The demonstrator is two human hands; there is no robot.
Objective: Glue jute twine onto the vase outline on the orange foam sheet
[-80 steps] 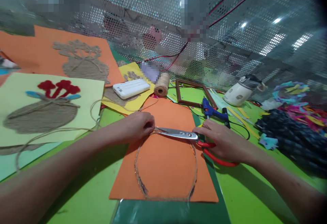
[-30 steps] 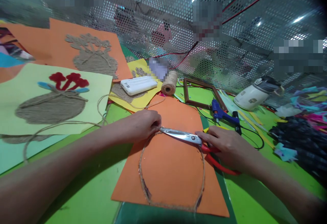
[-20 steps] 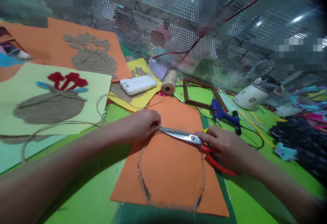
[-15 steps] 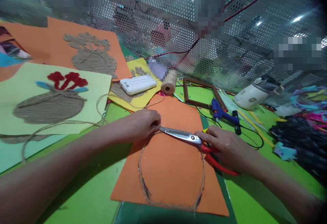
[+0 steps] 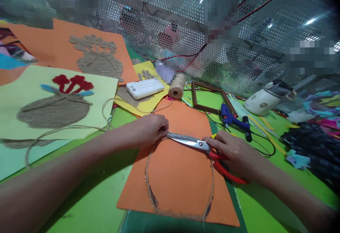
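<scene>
My right hand (image 5: pixel 232 151) grips a pair of scissors (image 5: pixel 189 141) with red handles, the blades pointing left. Their tips meet the fingers of my left hand (image 5: pixel 155 128), which is closed in a pinch on the jute twine at the top of an outline; the pinched bit is mostly hidden. That twine outline (image 5: pixel 147 171) is stuck on an orange sheet (image 5: pixel 183 187), shaped like a rounded pot with a flat base. Loose twine (image 5: pixel 63 129) loops out behind my left forearm. The twine spool (image 5: pixel 176 86) lies beyond the sheet.
Finished twine-pot pictures, one with red flowers (image 5: pixel 71 84), lie at the left. Farther back are a white power bank (image 5: pixel 145 88) and a brown frame (image 5: pixel 195 102). A blue glue gun (image 5: pixel 233 119), a flask (image 5: pixel 265 98) and a black plastic bag (image 5: pixel 310 144) are at the right.
The view has shifted very slightly. Both hands and the scissors hold nearly the same position over the orange sheet.
</scene>
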